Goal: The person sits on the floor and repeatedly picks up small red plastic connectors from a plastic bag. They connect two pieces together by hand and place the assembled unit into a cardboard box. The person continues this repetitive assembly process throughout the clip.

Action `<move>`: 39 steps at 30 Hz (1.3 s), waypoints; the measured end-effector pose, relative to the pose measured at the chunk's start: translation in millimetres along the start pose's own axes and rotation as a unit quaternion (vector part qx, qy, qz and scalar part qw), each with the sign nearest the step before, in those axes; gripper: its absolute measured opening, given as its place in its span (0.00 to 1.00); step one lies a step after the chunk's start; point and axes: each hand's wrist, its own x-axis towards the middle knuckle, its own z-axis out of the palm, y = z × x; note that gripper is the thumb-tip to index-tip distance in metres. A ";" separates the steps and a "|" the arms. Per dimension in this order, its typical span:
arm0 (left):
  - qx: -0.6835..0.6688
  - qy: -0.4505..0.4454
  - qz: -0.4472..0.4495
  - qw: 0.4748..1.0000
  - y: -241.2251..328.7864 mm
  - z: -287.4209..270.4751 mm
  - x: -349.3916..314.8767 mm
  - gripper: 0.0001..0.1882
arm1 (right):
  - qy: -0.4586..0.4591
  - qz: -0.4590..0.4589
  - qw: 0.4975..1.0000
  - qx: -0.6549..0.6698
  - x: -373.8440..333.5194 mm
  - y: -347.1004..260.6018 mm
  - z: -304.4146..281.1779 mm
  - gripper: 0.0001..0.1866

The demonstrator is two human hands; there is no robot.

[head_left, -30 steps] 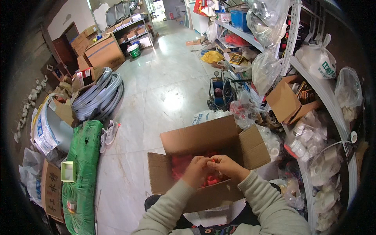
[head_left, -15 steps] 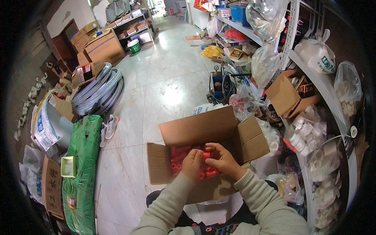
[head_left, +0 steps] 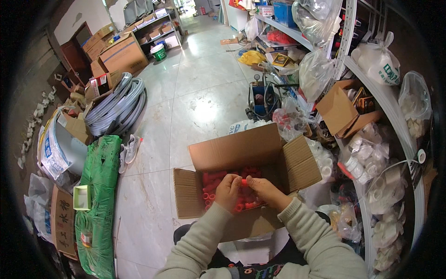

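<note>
An open cardboard box (head_left: 234, 149) stands before me with its flaps folded out, holding many short red plastic pipe fittings (head_left: 207, 200). Over the box my left hand (head_left: 227, 190) and my right hand (head_left: 265, 190) meet, both closed on one red fitting (head_left: 244, 182). Its middle shows between the fingertips; its ends are hidden by the fingers. More fittings lie under and around both hands, some with their round openings facing up.
Left of the box lie a long green wrapped bundle (head_left: 96, 186), a pair of sneakers (head_left: 132, 149) and a coil of grey hose (head_left: 118, 107). On the right, a metal shelf (head_left: 346, 42) carries bags of white fittings (head_left: 367, 151). A blue machine (head_left: 264, 98) stands beyond the box.
The fingers of my right hand have closed in and come down around the fitting, which now sits between both hands' fingertips. My left hand stays almost in place.
</note>
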 end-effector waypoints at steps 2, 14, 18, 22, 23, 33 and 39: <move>0.004 -0.003 -0.005 1.000 -3.4 -0.5 2.0 0.13 | 0.022 -0.052 0.998 -0.010 3.7 7.3 -0.1 0.17; -0.002 -0.004 0.002 1.000 -7.3 -1.3 2.3 0.11 | 0.042 -0.095 0.995 -0.003 3.7 9.4 2.7 0.18; 0.023 -0.001 0.013 1.000 -10.1 -0.9 2.2 0.11 | -0.049 0.051 0.992 0.106 4.9 3.9 -5.3 0.18; 0.003 -0.002 0.004 1.000 -12.3 1.6 4.1 0.11 | 0.043 -0.141 0.989 -0.012 12.7 25.5 -6.5 0.20; 0.009 0.004 0.010 1.000 -14.5 0.4 3.1 0.11 | 0.033 -0.097 0.995 0.001 9.6 18.0 -2.3 0.20; -0.001 -0.007 -0.010 1.000 -15.1 0.1 3.3 0.13 | 0.046 -0.087 0.995 0.027 5.7 12.1 2.1 0.18; 0.005 0.003 0.017 1.000 -8.9 0.8 3.0 0.10 | -0.027 0.028 0.997 0.064 3.8 2.0 -6.7 0.18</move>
